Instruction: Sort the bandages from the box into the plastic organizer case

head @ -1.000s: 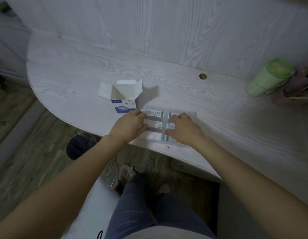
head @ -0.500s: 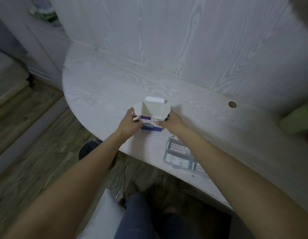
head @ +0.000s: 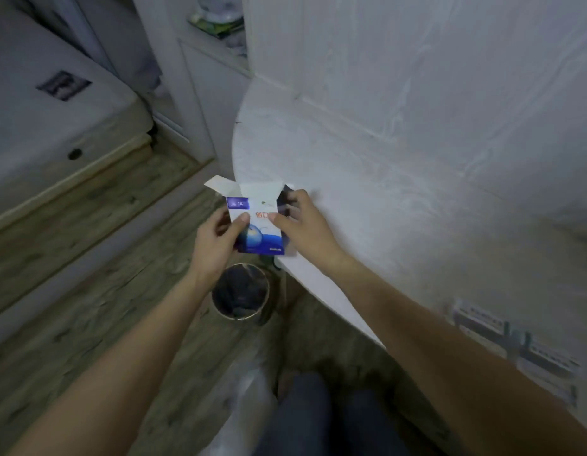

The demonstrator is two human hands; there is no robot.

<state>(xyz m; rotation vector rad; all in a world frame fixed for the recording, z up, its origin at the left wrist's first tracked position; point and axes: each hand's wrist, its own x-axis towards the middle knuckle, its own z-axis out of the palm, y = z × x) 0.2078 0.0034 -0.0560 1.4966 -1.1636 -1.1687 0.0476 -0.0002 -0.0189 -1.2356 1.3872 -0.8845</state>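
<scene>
Box [head: 256,225] held off the table [head: 367,205] edge, flaps open, above a bin [head: 241,291]. Left hand [head: 216,243] gripping its left side, thumb pressed on the front, fingers curled behind. Right hand [head: 302,225] pinching its right side, thumb in front. Case [head: 515,343] with bandages lying on the table, well right of the fingers

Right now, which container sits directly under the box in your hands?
The round waste bin on the floor, below the box; the organizer case lies on the table, far right.
</scene>
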